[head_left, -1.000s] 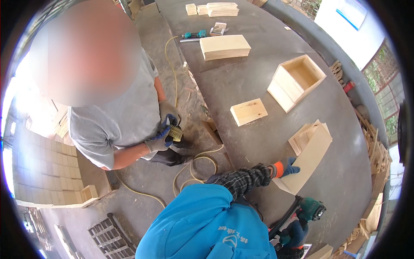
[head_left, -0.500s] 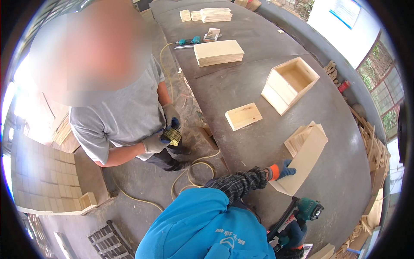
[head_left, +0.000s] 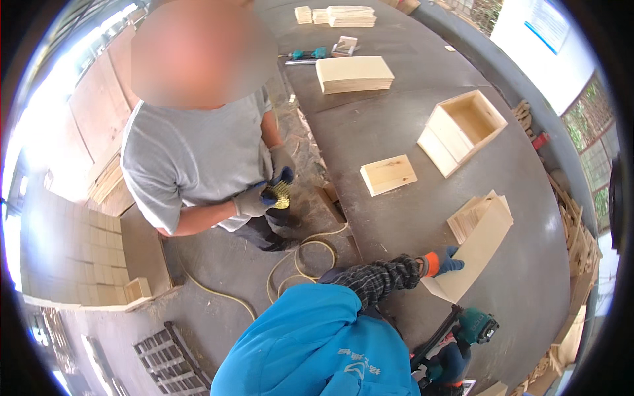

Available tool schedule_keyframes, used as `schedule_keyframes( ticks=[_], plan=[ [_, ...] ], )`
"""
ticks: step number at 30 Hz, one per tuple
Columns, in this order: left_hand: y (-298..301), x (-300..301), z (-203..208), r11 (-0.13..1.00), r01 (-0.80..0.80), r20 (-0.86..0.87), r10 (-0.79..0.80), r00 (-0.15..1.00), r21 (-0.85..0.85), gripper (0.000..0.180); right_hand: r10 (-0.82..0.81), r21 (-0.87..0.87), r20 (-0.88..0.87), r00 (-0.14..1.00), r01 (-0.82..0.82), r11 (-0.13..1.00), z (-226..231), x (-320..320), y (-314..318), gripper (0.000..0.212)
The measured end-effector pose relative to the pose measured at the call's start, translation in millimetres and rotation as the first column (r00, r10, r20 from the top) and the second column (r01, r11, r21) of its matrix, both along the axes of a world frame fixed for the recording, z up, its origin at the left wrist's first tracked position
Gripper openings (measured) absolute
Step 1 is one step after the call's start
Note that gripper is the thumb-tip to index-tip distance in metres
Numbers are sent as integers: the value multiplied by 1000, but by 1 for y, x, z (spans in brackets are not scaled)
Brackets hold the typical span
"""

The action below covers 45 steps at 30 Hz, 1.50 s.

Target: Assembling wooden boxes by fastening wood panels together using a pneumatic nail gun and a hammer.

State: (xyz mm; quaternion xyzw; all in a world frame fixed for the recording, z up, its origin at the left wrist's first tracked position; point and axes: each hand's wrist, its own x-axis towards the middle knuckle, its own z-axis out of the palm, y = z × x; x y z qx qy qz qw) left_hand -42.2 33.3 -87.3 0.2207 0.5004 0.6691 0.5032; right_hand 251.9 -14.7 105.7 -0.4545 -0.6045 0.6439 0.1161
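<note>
My left hand (head_left: 449,262), in a blue glove with an orange cuff, grips the near left edge of a long pale wooden board (head_left: 474,254). The board lies aslant, its far end by a fanned stack of small wooden panels (head_left: 467,214). At its near end it seems to meet another piece at an angle. Low on the right, my gloved right hand (head_left: 450,364) is closed around the handle of a nail gun (head_left: 477,325) with a green head and a black magazine. The gun's nose is not clearly visible. My fingers on the handle are partly hidden.
An open wooden box (head_left: 456,135) stands on the dark table (head_left: 396,105), near a small panel stack (head_left: 389,176) and a larger stack (head_left: 354,74). Across the left corner, a co-worker in gloves holds a yellow bristly bundle (head_left: 281,195). A yellow hose (head_left: 300,261) coils on the floor.
The whole view has shifted, so most things sit slightly farther right. My hands keep their holds on the board and the nail gun.
</note>
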Motion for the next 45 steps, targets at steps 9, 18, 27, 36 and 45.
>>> schedule_keyframes(
  ticks=[9,18,27,36,45],
  plan=[
    [18,-10,-39,992,-73,-624,-9,781,-107,80,-62,-68,-5,998,62,996,6,-7,4,49],
    [-9,3,-10,997,15,-51,-11,999,79,43,-43,-139,72,996,53,989,33,-16,-1,17],
    [-14,-4,13,998,43,-69,-40,997,52,43,-112,-243,37,993,118,963,32,-41,0,44],
    [-15,-6,15,997,65,-89,-62,994,36,39,9,-193,76,997,6,981,14,-60,1,50],
    [-15,-3,17,997,51,-57,-48,997,61,38,-8,-153,91,996,22,988,6,-61,-1,47]
  ],
)
